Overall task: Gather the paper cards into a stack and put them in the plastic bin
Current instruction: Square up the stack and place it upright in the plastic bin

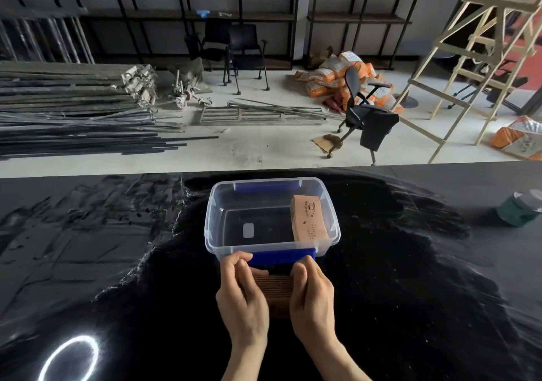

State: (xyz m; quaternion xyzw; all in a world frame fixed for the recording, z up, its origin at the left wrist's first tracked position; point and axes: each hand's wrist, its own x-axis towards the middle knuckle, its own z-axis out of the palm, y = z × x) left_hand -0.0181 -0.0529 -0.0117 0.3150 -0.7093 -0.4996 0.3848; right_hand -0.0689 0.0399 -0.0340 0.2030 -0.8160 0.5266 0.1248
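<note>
Cards: light, thin, apt to fan out, best squeezed at both short ends | My left hand and right hand: fingers curled shut on 1 stack over the desk, just before the bin | Bin: 1 stack already inside, right side.
</note>
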